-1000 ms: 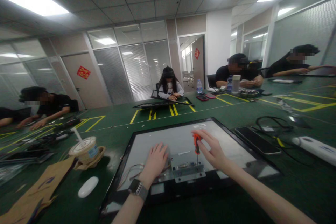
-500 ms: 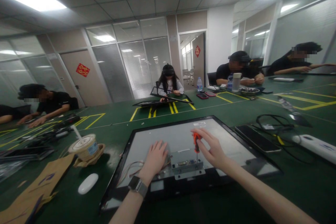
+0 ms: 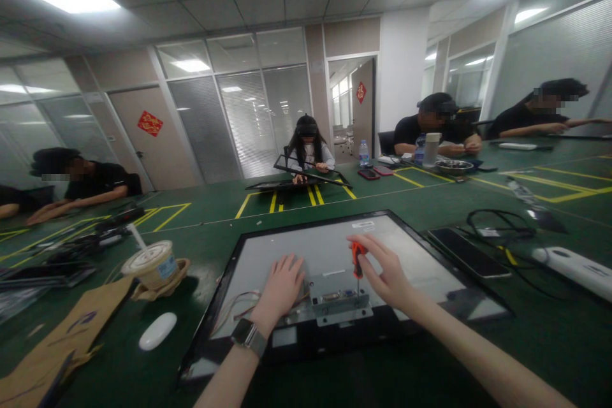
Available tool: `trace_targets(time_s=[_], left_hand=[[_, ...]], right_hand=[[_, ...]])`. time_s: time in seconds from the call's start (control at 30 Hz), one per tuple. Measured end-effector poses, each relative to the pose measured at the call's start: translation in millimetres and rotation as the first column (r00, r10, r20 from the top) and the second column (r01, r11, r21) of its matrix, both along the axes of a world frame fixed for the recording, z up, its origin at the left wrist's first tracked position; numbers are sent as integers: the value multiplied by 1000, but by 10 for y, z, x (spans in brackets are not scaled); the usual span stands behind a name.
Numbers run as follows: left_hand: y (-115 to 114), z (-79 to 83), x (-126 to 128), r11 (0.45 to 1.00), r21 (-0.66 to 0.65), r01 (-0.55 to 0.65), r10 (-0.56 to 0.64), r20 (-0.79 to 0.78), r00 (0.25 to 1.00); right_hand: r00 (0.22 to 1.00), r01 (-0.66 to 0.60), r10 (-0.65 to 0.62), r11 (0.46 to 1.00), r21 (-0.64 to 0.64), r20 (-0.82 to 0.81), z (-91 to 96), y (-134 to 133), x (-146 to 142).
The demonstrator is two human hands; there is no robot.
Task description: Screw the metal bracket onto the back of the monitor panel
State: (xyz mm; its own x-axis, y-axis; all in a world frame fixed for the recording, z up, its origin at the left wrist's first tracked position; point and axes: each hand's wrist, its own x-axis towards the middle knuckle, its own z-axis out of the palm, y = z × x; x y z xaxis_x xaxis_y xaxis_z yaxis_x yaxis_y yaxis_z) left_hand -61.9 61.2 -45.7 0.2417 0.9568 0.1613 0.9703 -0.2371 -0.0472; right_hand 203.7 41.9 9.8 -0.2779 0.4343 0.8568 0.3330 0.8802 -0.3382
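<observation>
A monitor panel [image 3: 421, 268] lies back-side up on the green table in front of me, black frame around a grey metal back. My right hand [image 3: 385, 274] pinches a small screwdriver [image 3: 356, 262] with an orange-red handle, held upright with its tip on a grey metal connector bracket [image 3: 340, 303] near the panel's near edge. My left hand [image 3: 281, 287], with a watch on the wrist, rests flat with fingers spread on the panel just left of the bracket. Thin coloured wires [image 3: 236, 309] run out from under that hand.
A lidded drink cup with a straw [image 3: 149, 263], a brown paper bag [image 3: 57, 344] and a white mouse [image 3: 157, 330] lie to the left. A phone [image 3: 466, 253], black cables [image 3: 502, 224] and a white power strip [image 3: 574, 265] lie to the right. Several people work around the table.
The view has shifted slightly. Both hands stay in place on the panel, the screwdriver still upright on the bracket.
</observation>
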Motion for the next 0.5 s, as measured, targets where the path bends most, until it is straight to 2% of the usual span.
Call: trace_targets(time_s=[0.5], left_hand=[[-17, 52, 10, 999, -39, -5, 5, -10, 1000]], right_hand=[[999, -7, 8, 1000, 20, -32, 19, -28, -10]])
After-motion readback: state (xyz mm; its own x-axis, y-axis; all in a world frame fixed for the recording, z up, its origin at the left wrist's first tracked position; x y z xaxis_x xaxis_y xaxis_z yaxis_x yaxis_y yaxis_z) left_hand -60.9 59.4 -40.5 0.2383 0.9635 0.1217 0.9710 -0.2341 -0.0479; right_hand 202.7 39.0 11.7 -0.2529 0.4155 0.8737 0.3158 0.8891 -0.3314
